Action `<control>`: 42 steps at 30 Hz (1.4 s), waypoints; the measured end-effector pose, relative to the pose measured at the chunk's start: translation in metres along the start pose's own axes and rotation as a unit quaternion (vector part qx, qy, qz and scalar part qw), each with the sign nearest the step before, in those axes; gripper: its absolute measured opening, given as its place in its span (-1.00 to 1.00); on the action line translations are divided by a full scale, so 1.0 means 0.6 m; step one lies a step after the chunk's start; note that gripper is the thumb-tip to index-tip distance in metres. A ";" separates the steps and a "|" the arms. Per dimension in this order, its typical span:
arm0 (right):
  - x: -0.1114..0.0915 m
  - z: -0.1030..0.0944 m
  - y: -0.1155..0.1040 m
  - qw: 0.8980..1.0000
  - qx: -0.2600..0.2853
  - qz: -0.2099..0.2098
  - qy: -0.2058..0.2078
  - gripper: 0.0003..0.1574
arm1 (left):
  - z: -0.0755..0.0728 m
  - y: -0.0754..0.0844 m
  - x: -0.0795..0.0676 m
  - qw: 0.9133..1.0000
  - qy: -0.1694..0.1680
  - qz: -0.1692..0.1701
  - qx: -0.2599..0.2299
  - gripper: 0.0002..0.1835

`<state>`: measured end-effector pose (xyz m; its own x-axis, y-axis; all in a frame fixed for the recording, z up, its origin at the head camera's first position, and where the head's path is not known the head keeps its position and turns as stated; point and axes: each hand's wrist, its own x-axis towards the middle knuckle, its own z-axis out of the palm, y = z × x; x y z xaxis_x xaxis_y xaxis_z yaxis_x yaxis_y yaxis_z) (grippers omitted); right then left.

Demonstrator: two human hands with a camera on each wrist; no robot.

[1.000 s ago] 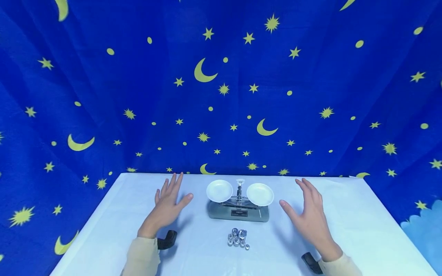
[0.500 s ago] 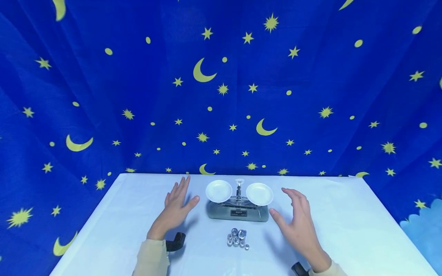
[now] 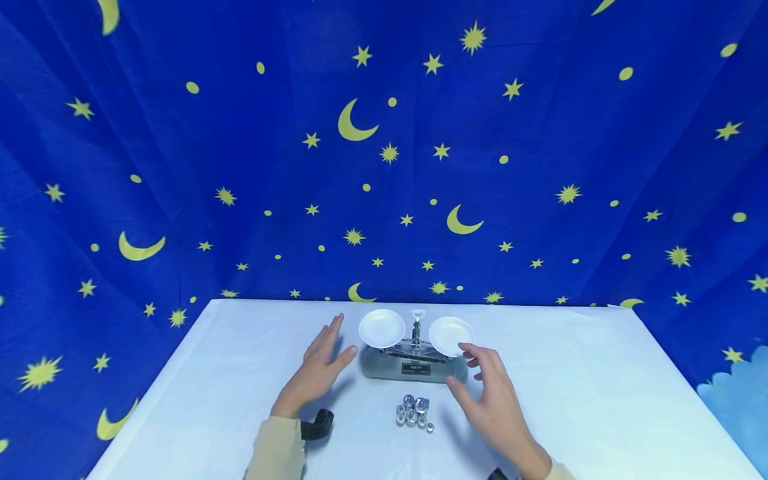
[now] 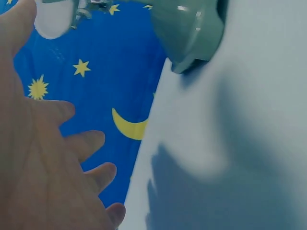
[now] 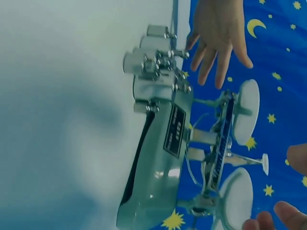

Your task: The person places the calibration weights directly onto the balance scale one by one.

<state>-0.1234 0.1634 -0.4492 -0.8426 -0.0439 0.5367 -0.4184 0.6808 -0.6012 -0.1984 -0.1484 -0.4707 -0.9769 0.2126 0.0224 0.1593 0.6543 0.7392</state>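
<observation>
A balance scale point(image 3: 414, 368) with a grey-green base stands on the white table, its left pan point(image 3: 382, 329) and right pan point(image 3: 451, 335) both bare. In front of it several silver weights point(image 3: 411, 415) stand in a tight cluster. My left hand point(image 3: 313, 375), fingers extended and thumb spread, hovers left of the base and holds nothing. On the other side, my right hand point(image 3: 493, 403) reaches in with fingers slightly bent; its fingertips overlap the right pan's near edge in the head view. Nothing shows in its grasp.
White cloth point(image 3: 600, 387) covers the table. Behind it hangs a blue curtain point(image 3: 288, 167) with yellow moons and stars. Black wrist mounts point(image 3: 318, 425) stick out beside the sleeves. A light-blue shape point(image 3: 741, 393) borders the table at the right.
Both hands have moved inward toward the balance scale. The right hand has travelled farther left, its fingers now at the right pan. Scale and weights stay in place.
</observation>
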 end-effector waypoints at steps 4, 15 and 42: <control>-0.004 0.012 -0.006 1.000 0.018 -0.011 0.004 -0.31 | 0.011 -0.006 0.003 1.000 0.000 -0.011 -0.020 -0.15; -0.021 0.039 -0.013 0.997 0.047 0.034 -0.060 -0.35 | 0.038 -0.004 0.007 0.999 -0.009 -0.009 -0.031 -0.10; -0.019 0.070 0.007 0.949 0.156 0.191 -0.194 -0.55 | 0.064 -0.015 0.024 0.995 0.025 0.042 -0.087 -0.15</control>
<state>-0.1298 0.1359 -0.4825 -0.9892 -0.1450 0.0219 -0.0861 0.4535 -0.8871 -0.2085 -0.1232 -0.5029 -0.9678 0.2214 0.1201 0.2182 0.4989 0.8387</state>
